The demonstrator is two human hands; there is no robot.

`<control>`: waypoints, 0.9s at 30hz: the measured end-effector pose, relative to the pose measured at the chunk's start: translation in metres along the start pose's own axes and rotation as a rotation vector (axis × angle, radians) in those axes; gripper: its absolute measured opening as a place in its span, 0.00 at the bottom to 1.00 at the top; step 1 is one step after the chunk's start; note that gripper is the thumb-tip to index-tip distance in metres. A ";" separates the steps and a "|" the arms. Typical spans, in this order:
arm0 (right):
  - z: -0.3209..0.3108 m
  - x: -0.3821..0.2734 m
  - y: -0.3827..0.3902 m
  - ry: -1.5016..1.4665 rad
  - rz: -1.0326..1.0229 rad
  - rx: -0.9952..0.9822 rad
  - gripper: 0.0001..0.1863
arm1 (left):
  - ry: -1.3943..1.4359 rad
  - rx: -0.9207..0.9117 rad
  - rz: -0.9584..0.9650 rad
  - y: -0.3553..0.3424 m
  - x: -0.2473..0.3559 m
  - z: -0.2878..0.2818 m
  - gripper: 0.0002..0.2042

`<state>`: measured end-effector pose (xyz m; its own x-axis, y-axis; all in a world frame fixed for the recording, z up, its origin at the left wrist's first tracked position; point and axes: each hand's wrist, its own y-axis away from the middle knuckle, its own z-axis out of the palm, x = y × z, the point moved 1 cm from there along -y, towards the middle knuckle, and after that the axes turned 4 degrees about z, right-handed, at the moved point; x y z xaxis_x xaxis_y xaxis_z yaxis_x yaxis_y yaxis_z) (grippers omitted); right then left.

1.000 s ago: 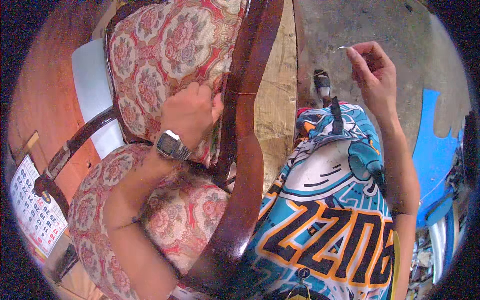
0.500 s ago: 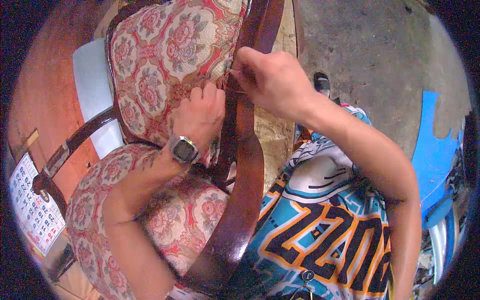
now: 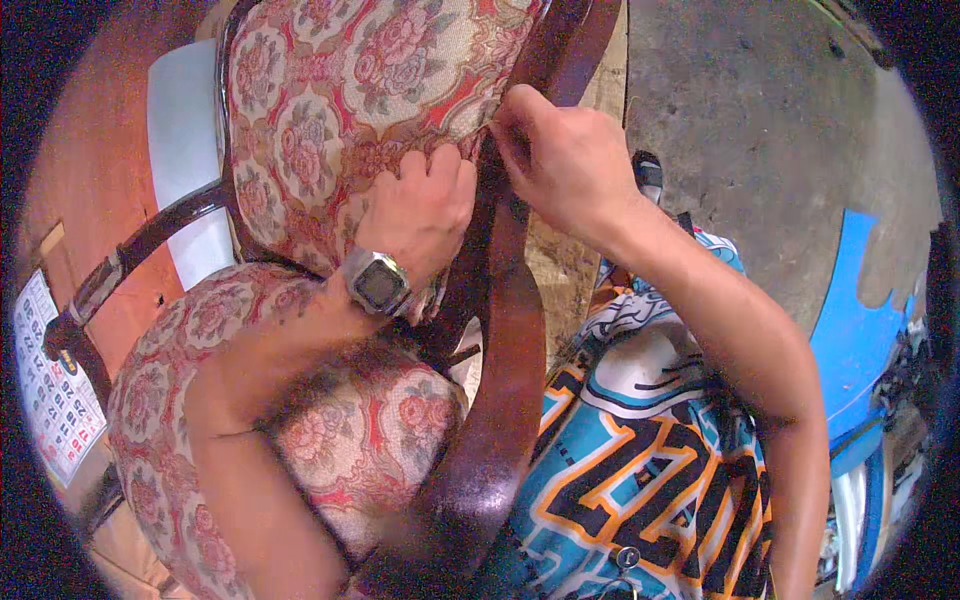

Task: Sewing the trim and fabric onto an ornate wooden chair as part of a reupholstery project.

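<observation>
My left hand [image 3: 415, 210] has its fingers curled on the edge of the floral-upholstered chair back [image 3: 330, 100], beside a dark wooden frame [image 3: 515, 380]. Just right of it my right hand [image 3: 570, 170] is pinched at that same edge, where a fine thread [image 3: 491, 126] shows; whatever else its fingertips hold is hidden. Below lies the matching seat cushion [image 3: 370, 430], under my left forearm. Patterned teal cloth [image 3: 640, 500] covers the area at lower right, over my lap.
Pale board [image 3: 185, 120] and reddish wood [image 3: 100, 170] are at left, with a printed calendar sheet [image 3: 60, 385] and a curved wooden arm [image 3: 150, 235]. Concrete floor [image 3: 760, 120] at right carries a cut blue sheet [image 3: 855, 340]. A sandalled foot [image 3: 648, 175] rests there.
My right hand has swung in leftward from over the floor, where it held a curved needle, to the upholstery edge. My left hand has shifted slightly right.
</observation>
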<state>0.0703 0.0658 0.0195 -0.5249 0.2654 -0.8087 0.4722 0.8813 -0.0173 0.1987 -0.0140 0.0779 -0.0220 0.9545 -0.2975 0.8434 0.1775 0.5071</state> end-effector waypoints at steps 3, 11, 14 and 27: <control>0.001 0.001 0.001 -0.021 -0.024 0.040 0.07 | -0.038 0.121 0.034 0.000 0.000 0.000 0.06; 0.003 0.002 0.003 -0.032 -0.057 0.079 0.07 | -0.040 0.079 0.023 -0.001 0.000 0.002 0.05; 0.003 0.002 0.002 -0.014 -0.049 0.063 0.07 | -0.048 0.073 0.019 -0.001 0.000 0.001 0.05; 0.003 0.003 0.002 -0.046 -0.027 0.069 0.07 | -0.041 0.101 0.029 -0.002 0.000 0.000 0.04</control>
<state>0.0721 0.0672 0.0155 -0.5058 0.2224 -0.8335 0.5068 0.8585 -0.0785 0.1973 -0.0146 0.0767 0.0235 0.9480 -0.3175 0.8931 0.1228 0.4327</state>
